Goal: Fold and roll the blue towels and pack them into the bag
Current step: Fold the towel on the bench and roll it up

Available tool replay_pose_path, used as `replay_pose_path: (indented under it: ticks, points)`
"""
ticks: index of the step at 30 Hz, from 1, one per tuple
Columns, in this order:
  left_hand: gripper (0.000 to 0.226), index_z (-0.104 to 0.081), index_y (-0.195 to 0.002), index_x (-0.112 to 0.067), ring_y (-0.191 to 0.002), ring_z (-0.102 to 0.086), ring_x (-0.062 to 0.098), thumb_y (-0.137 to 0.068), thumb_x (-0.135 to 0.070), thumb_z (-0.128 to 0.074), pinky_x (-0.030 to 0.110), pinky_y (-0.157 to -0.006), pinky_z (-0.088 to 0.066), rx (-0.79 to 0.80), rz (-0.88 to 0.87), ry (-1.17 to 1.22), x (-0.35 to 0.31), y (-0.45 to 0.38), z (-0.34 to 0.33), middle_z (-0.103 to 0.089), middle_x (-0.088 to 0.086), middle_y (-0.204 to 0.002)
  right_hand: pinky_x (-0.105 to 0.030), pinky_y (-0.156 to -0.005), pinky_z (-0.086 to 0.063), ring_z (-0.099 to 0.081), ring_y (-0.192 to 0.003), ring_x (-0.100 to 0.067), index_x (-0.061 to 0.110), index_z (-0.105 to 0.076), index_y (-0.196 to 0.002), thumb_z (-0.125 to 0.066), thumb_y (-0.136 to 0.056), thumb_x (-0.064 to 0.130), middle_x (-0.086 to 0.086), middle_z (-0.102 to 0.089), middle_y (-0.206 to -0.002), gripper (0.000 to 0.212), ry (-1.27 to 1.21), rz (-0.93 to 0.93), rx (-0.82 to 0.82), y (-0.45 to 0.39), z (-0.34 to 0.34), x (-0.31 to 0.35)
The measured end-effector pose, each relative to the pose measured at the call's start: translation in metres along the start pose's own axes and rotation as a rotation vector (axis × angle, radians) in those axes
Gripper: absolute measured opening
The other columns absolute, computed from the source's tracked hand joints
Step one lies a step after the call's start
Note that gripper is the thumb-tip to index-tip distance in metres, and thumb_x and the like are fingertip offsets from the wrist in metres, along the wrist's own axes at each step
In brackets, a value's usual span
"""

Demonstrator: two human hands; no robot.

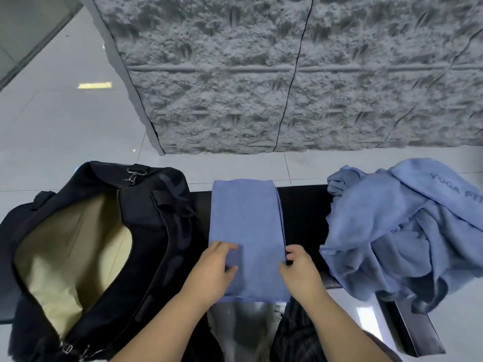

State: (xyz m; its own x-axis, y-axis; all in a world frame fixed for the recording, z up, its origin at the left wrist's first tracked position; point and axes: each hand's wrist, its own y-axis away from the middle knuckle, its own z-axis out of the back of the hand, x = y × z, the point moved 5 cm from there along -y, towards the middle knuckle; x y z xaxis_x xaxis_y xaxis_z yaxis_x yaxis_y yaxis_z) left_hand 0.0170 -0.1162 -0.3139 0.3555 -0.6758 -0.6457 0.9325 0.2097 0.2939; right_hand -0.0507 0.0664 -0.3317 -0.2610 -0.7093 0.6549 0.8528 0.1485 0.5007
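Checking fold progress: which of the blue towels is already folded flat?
The folded towel in the middle, a neat strip under both hands, beside the bag. The other blue towels lie in a crumpled pile at right.

A single head-worn wide-angle camera looked forward and steeply down, close over the black bench [303,205]. It took in the tiled floor [65,121] beyond and a rough grey wall [287,74] facing it.

Blue folded towel [245,231], blue heap of towels [402,231], black bag [162,226] with beige lining, grey rough-textured wall [287,74].
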Motion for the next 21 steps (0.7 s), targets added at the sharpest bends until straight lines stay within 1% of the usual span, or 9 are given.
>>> replay_pose_path:
  ticks: [2,5,8,11,13,14,16,18,21]
  points:
    - [0.043,-0.043,-0.132,-0.024,-0.122,-0.04,0.004,-0.091,-0.021,-0.057,0.011,-0.092,-0.03,-0.031,0.013,0.04,0.002,0.019,-0.005,-0.039,-0.016,-0.127,-0.014,-0.052,-0.037,-0.054,-0.076,-0.016,0.007,-0.045,-0.111,-0.051,-0.092,0.012,-0.002,-0.052,-0.097,0.02,0.009,-0.03,0.002,0.014,-0.004,-0.014]
    - [0.047,-0.041,-0.134,-0.024,-0.125,-0.037,0.004,-0.091,-0.022,-0.058,0.01,-0.095,-0.028,-0.032,0.004,0.051,0.011,0.044,-0.015,-0.035,-0.018,-0.124,-0.021,-0.051,-0.036,-0.052,-0.07,-0.018,0.005,-0.039,-0.108,-0.05,-0.095,0.019,-0.004,-0.054,-0.083,0.022,0.006,-0.05,0.024,0.031,-0.009,-0.027]
    - [0.045,-0.042,-0.132,-0.021,-0.127,-0.033,0.006,-0.09,-0.022,-0.058,0.012,-0.1,-0.027,0.002,-0.05,-0.019,0.018,0.059,-0.024,-0.037,-0.016,-0.125,-0.026,-0.055,-0.034,-0.045,-0.06,-0.015,0.008,-0.038,-0.092,-0.049,-0.096,0.022,-0.001,-0.048,-0.07,0.017,0.036,-0.07,0.061,0.037,-0.011,-0.035]
    - [0.046,-0.042,-0.134,-0.021,-0.129,-0.028,0.007,-0.09,-0.019,-0.056,0.018,-0.104,-0.03,-0.012,-0.118,-0.152,0.019,0.063,-0.028,-0.035,-0.013,-0.135,-0.019,-0.044,-0.025,-0.031,-0.049,-0.01,0.014,-0.032,-0.068,-0.05,-0.095,0.022,0.001,-0.033,-0.057,0.033,0.086,-0.054,0.035,0.035,-0.01,-0.037]
    - [0.046,-0.045,-0.133,-0.02,-0.129,-0.028,0.009,-0.088,-0.014,-0.056,0.019,-0.103,-0.032,-0.047,-0.151,-0.212,0.02,0.063,-0.032,-0.035,-0.01,-0.136,-0.017,-0.038,-0.022,-0.028,-0.046,-0.011,0.017,-0.026,-0.061,-0.051,-0.092,0.02,0.001,-0.028,-0.055,0.04,0.086,-0.058,0.002,0.032,-0.011,-0.038]
    - [0.046,-0.049,-0.129,-0.019,-0.126,-0.032,0.011,-0.085,-0.011,-0.06,0.021,-0.1,-0.039,-0.084,-0.178,-0.244,0.02,0.062,-0.033,-0.039,-0.007,-0.133,-0.018,-0.038,-0.022,-0.029,-0.046,-0.012,0.016,-0.026,-0.062,-0.052,-0.092,0.02,0.0,-0.028,-0.056,0.04,0.07,-0.072,-0.011,0.031,-0.012,-0.039]
    - [0.048,-0.056,-0.115,-0.019,-0.11,-0.045,0.016,-0.072,-0.004,-0.072,0.028,-0.08,-0.054,-0.16,-0.22,-0.296,0.022,0.058,-0.035,-0.05,-0.003,-0.118,-0.021,-0.042,-0.026,-0.038,-0.053,-0.016,0.013,-0.032,-0.069,-0.054,-0.092,0.022,-0.002,-0.035,-0.062,0.032,0.034,-0.098,-0.036,0.03,-0.015,-0.04]
    - [0.056,-0.054,-0.105,-0.02,-0.094,-0.054,0.02,-0.058,-0.001,-0.079,0.029,-0.061,-0.056,-0.189,-0.212,-0.341,0.025,0.053,-0.036,-0.054,-0.003,-0.103,-0.024,-0.047,-0.03,-0.048,-0.067,-0.021,0.007,-0.036,-0.086,-0.052,-0.093,0.024,-0.003,-0.044,-0.073,0.025,0.022,-0.115,-0.063,0.032,-0.016,-0.038]
    - [0.051,-0.06,-0.096,-0.017,-0.082,-0.057,0.021,-0.052,-0.005,-0.083,0.028,-0.055,-0.054,-0.224,-0.214,-0.4,0.026,0.048,-0.033,-0.057,-0.002,-0.092,-0.029,-0.054,-0.034,-0.049,-0.07,-0.021,0.003,-0.035,-0.095,-0.051,-0.094,0.025,-0.001,-0.046,-0.074,0.027,0.022,-0.101,-0.09,0.036,-0.014,-0.033]
